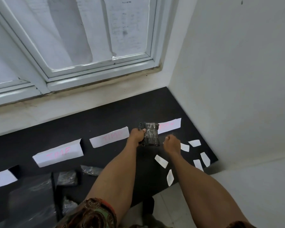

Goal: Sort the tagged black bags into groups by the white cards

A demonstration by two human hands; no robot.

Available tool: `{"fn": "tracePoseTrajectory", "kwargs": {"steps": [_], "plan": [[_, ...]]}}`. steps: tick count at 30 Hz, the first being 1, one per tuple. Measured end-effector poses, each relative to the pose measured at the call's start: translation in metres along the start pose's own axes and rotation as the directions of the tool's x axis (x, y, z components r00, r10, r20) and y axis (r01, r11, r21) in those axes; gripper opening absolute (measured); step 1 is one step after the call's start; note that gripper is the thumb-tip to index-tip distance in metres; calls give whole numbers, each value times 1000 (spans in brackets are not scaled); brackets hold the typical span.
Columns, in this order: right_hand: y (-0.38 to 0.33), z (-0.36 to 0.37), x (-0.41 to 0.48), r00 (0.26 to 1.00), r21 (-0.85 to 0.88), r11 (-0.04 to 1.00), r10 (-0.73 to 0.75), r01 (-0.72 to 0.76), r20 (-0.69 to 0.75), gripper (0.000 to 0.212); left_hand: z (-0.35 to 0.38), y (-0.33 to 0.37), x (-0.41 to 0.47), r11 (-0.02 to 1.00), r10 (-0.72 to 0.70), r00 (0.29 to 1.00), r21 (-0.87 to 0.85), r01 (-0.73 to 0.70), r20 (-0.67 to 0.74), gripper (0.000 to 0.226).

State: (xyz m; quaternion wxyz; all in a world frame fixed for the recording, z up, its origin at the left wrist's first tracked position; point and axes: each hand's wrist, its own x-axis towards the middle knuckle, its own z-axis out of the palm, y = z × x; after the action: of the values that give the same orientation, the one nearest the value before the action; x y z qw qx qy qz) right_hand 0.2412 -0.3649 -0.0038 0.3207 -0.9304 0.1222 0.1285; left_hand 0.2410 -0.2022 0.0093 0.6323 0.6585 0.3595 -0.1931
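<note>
While our left hand (136, 134) grips the bag (150, 134) by its left edge, with the thumb on top and the fingers curled round it, we hold the bag up at the far side of the table (105, 116). It covers the left end of the far right card (170, 125) and sits just right of the second card (109, 137). We cannot tell if it touches the table.

We think the bag will be light and soft. It looks folded flat and wrapped in shiny clear plastic. That plastic may be slippery, so a pinch at one edge could slide. A hold across the middle, thumb on top and fingers under, should keep it from flopping or slipping out.

Our right hand (171, 142) is just right of the bag and not touching it. Its fingers curl in, but it is blurry, so we cannot tell if it holds anything.

Right of that hand, small white slips (194, 143) lie spread on the table. To the left, the third card (58, 153) and the fourth card (0, 178) lie in the same row, each nearer to us. Three of the cards show pink letters. Other bags (67, 177) wait near us on the left, not yet put by a card. Beyond the table is a window (89, 46).
</note>
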Motion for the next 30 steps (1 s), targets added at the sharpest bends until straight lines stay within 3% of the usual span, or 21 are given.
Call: {"fn": "tracePoseTrajectory", "kwargs": {"steps": [7,18,21,24,27,30], "plan": [[49,24,5,956,-339,940,63,40,288,28,11,3,6,997,-51,999,-65,50,-5,27],[53,38,4,963,-415,910,114,-3,243,28,4,-7,14,991,-65,997,-122,59,-42,27],[46,31,6,977,-318,948,77,-9,200,27,-3,-6,14,991,-47,998,-130,40,-52,28],[18,14,12,996,41,995,84,-86,30,27,-9,-2,12,988,-25,998,-156,15,-64,30],[-28,-7,12,986,337,941,84,-31,-141,23,-17,5,4,980,11,997,-198,-25,-71,29],[-72,-15,8,987,460,883,-26,97,-158,18,-30,14,-8,974,52,993,-217,-73,-101,27]]}}
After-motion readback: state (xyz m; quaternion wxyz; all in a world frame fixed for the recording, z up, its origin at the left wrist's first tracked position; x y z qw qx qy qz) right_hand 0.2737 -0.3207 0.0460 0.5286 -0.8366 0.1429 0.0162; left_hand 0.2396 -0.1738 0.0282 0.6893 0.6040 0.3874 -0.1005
